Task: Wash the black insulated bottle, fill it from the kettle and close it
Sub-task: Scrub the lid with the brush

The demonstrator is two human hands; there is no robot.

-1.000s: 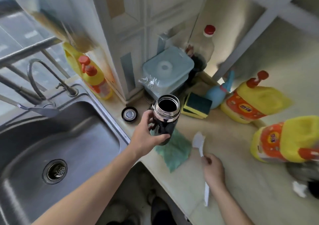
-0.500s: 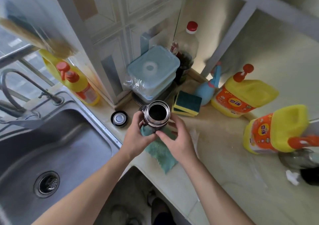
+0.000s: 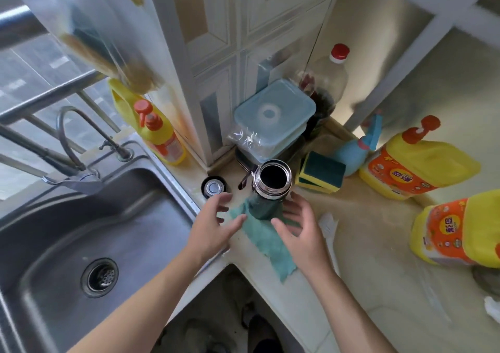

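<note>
Two bare hands hover over the corner of a pale countertop (image 3: 378, 244), one on each side of the black bottle (image 3: 266, 195), and neither touches it. The left hand (image 3: 213, 225) is spread open, palm toward the bottle, fingers apart, and holds nothing. The right hand (image 3: 300, 233) is likewise open with loosely curled fingers and holds nothing.

The bottle stands upright and uncapped on a green cloth (image 3: 267, 241) laid over the counter's inner corner; its steel-rimmed mouth faces up and its inside looks dark. Whether it holds any liquid cannot be told. A dark strap or loop hangs at its left shoulder. The bottle's round cap (image 3: 213, 187) lies on the counter just left of it, near the edge of the sink (image 3: 108, 217), its shiny inner face upward.

Behind the bottle stands a stack of pale blue lidded boxes (image 3: 273, 117), with a clear red-capped bottle (image 3: 328, 79) beyond them. To the right lie a yellow and green sponge (image 3: 322, 172), a blue spray bottle (image 3: 357, 149) and two yellow detergent jugs (image 3: 416, 168) lying on their sides. A white brush (image 3: 328, 228) lies beside the right hand. A third yellow pump bottle (image 3: 154, 130) stands by the tap (image 3: 81, 136) at the sink's back rim.
</note>
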